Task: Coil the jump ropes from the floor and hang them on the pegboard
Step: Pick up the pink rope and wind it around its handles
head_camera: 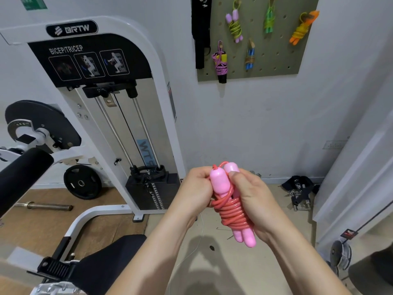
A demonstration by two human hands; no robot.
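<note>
Head view shows the left hand [195, 192] and the right hand [253, 203] close together in front of the person. Both hands have their fingers curled around one jump rope with fat pink plastic handles and a shiny red cord [230, 211]. The left hand grips it from the left side. The right hand grips it from the right side, with the thumb pressed on the top of a handle. The red cord is wound many times around the middle of the two handles, so the rope is a tight bundle. The pink handle ends poke out above and below the hands.

Under the hands is the tan floor [244, 262]. A pile of black straps with metal clips [297, 188] lies on the floor by the wall. To the left stands a big white weight machine [106, 103].

High on the wall hangs a grey-green pegboard [276, 64]. Five coiled ropes hang on it: one with purple handles [235, 24], a green one [269, 18], an orange one [302, 28], one with a purple cord [221, 62] and one with blue handles [250, 56].
</note>
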